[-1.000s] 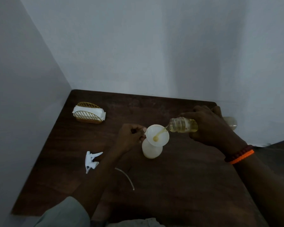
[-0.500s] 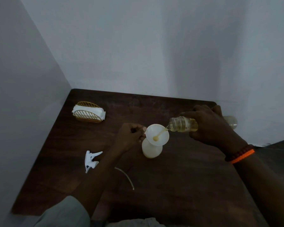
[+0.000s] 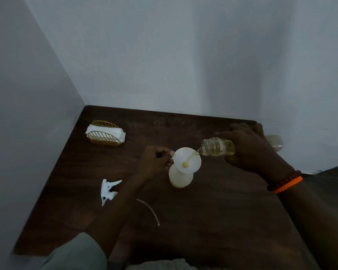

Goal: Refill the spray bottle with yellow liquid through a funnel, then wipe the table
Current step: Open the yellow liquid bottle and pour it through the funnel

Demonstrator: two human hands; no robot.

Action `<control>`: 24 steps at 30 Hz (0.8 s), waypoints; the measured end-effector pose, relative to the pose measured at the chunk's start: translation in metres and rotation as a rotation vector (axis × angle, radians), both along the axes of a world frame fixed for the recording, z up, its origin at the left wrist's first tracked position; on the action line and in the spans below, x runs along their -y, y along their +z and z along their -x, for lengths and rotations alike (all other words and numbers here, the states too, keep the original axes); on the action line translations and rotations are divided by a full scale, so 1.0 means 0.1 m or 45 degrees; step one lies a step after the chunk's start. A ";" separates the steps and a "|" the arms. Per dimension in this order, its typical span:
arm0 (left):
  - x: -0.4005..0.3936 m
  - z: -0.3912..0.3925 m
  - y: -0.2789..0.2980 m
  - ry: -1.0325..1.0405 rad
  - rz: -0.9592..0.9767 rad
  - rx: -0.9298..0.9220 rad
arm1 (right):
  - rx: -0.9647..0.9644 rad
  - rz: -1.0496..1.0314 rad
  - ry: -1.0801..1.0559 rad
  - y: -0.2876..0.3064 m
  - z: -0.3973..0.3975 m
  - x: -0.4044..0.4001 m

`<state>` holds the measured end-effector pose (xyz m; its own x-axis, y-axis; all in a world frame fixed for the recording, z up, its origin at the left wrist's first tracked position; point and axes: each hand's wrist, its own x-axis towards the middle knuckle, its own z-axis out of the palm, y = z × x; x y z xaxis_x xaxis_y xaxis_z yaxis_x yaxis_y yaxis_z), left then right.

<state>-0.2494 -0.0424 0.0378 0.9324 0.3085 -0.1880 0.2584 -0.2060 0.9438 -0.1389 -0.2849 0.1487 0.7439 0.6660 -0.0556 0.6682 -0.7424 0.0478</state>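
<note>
A white spray bottle (image 3: 180,177) stands upright mid-table with a white funnel (image 3: 186,159) set in its neck. My left hand (image 3: 154,160) pinches the funnel's rim tab at its left side. My right hand (image 3: 251,148) grips a clear bottle of yellow liquid (image 3: 216,146), tipped on its side with its mouth over the funnel's right edge. A thin yellow stream runs from the mouth into the funnel's centre. Some yellow liquid shows at the spray bottle's base.
The white spray trigger head (image 3: 108,190) lies on the dark wooden table (image 3: 213,211) to the left, its dip tube (image 3: 150,210) curving beside my left forearm. A gold wire holder with white napkins (image 3: 105,135) sits at the back left. Walls close the left and back sides.
The yellow liquid keeps pouring into the funnel. Both hands and both bottles hold nearly the same positions.
</note>
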 end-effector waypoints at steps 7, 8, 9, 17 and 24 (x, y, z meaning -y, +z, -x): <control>0.00 -0.01 -0.02 0.016 -0.001 0.001 | -0.006 0.006 -0.007 0.02 0.01 0.00; 0.01 0.00 -0.02 0.017 0.001 -0.002 | -0.004 0.011 -0.006 0.02 0.01 0.00; 0.01 0.00 -0.01 0.017 0.005 -0.006 | 0.002 0.012 -0.004 0.02 0.01 0.00; 0.00 -0.01 -0.01 0.007 -0.005 -0.001 | 0.002 0.006 0.006 0.01 0.01 -0.01; 0.00 0.00 -0.01 -0.014 -0.019 0.010 | 0.006 -0.006 0.019 -0.03 0.02 -0.01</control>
<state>-0.2490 -0.0423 0.0368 0.9372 0.3012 -0.1759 0.2485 -0.2225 0.9427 -0.1413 -0.2835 0.1459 0.7341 0.6772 -0.0491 0.6790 -0.7326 0.0474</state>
